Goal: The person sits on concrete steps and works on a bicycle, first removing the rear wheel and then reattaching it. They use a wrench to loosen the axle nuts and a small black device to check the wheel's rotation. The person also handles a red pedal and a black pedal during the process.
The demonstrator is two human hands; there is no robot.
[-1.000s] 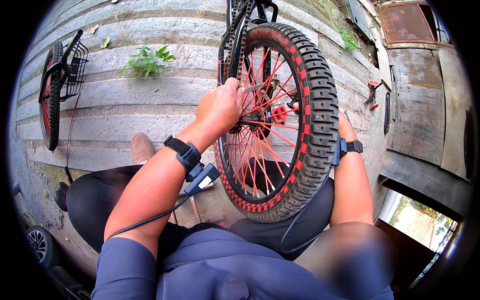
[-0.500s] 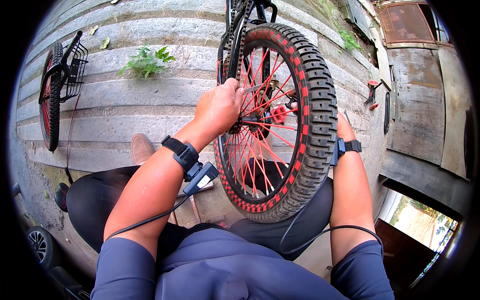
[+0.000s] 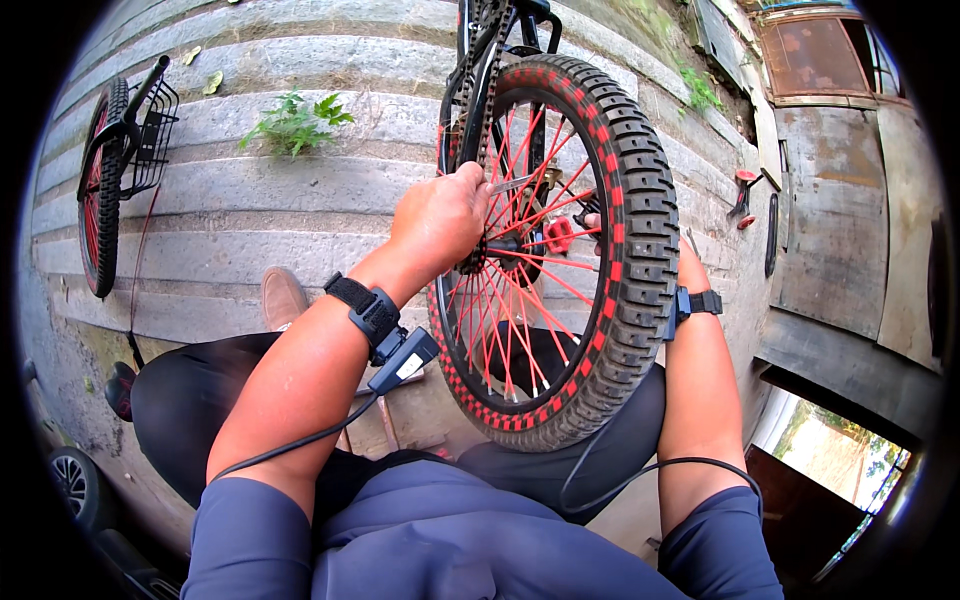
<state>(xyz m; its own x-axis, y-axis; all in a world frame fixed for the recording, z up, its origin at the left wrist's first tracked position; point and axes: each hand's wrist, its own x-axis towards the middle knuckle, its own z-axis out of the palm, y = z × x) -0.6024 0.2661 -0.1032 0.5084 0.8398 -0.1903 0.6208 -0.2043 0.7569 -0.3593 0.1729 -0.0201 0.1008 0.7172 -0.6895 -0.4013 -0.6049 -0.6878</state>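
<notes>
Head view: both hands (image 3: 440, 215) stay at the bicycle wheel (image 3: 560, 250), unmoved.

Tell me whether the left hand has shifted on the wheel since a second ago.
No. The left hand sits at the same spot by the hub of the bicycle wheel, at the same offset from the green weed on the steps.

- Your left hand (image 3: 440, 215) is gripping a metal tool (image 3: 515, 183) at the hub of the red-spoked bicycle wheel (image 3: 560, 250).
- Your right hand (image 3: 592, 220) is reaching in behind the knobby tyre, mostly hidden.
</notes>
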